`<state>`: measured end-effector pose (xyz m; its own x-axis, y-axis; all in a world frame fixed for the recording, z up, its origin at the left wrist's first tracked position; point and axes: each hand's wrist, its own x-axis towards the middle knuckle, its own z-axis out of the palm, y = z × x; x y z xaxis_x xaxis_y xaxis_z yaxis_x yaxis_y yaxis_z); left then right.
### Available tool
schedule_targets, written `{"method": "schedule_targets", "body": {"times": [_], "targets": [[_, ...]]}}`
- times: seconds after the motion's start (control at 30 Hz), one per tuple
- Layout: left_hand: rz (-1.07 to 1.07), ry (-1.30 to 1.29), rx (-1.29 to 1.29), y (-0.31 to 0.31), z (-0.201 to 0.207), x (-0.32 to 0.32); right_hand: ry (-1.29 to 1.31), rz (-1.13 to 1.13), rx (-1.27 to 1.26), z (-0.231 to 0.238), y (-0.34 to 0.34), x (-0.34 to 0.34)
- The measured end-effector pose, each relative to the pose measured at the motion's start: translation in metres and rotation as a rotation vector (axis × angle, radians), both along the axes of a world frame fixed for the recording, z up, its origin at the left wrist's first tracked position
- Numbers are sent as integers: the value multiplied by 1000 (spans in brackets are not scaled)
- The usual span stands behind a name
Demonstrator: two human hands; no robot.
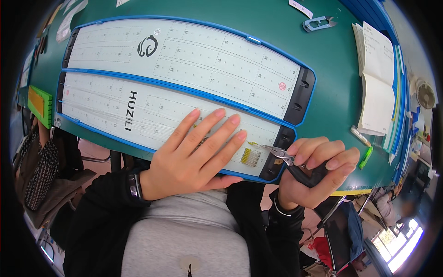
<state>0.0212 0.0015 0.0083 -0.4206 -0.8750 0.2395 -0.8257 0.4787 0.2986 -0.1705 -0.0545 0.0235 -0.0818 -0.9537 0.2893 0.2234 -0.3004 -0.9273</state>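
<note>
A long blue-rimmed case (184, 34) lies open on the table, its two white, ruler-marked panels side by side. My left hand (194, 152) rests flat on the nearer panel with its fingers outstretched, over some small dark coiled pieces that it partly hides. Thin pale lines (99, 99) run lengthwise along that panel to its left end. My right hand (323, 166) is closed around dark-handled pliers (281, 154). Their jaws point left, by a tiny yellow piece (252, 143); whether they grip it I cannot tell. Just below sits a close row of thin yellow-topped metal pieces, seemingly fish hooks (250, 158).
Light blue thread snips (318, 23) lie at the far right of the green table (334, 92). An open notebook (378, 85) is at the right edge, with a green marker (366, 157) near it. A green-framed box (40, 106) stands at the left edge.
</note>
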Motion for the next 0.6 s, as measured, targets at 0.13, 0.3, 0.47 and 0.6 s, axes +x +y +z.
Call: {"method": "schedule_targets", "body": {"times": [0.13, 0.3, 0.47, 0.6], "targets": [[2, -8, 8, 0, 0, 0, 22, -4, -13, 1, 0, 1], [-2, -16, 14, 0, 1, -1, 30, -1, -29, 0, 0, 0], [3, -23, -12, 1, -2, -1, 53, 6, -20, -2, -2, 3], [5, -24, -39, 1, -3, -3, -25, 23, 8, -3, -1, -1]]}}
